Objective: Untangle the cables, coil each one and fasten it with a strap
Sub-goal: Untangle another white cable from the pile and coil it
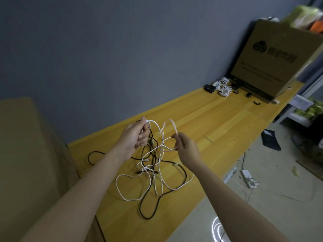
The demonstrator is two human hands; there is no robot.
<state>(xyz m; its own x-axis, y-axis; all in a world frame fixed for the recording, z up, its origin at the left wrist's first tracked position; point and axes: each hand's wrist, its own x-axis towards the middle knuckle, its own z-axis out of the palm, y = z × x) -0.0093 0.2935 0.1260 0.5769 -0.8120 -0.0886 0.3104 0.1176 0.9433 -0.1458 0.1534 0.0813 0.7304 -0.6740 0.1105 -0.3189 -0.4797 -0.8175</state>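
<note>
Untangling is the step in hand: left hand (139,135) and right hand (183,145) each pinch the thin white cable (167,126) above the black-and-white tangle (153,172) on the yellow wooden table (218,123), so next it needs drawing free.

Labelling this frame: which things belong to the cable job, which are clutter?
Job: white cable in both hands, tangled cables, coiled cables, straps, left hand, right hand.
Clutter: cardboard box, power strip, table.
</note>
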